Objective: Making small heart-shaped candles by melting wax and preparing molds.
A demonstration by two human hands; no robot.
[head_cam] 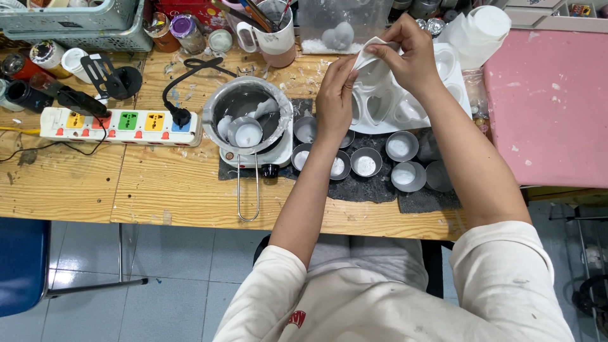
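Two bare hands meet in the upper middle of the frame, above a wooden table [76, 190]. Nearest, along the table's lower middle, small round metal cups [367, 162] filled with white material sit on a dark mat [373, 188]. Left of them a metal melting pot [248, 114] with a long wire handle rests on a small heater, beside a white power strip [120, 126] with coloured sockets.

Further up, the left hand [334, 95] and right hand [408, 54] both pinch a white heart-shaped mould [373, 58], fingers closed on its rim and bending it. It looks thin, light and pliable, probably slick with residue, so the edges seem the surest place to grip; squeezing the middle might crack whatever sits inside. Beneath it lies a white tray of heart-shaped moulds [405, 111]. Beyond, at the top, stand a mug of tools [277, 35] and small jars.
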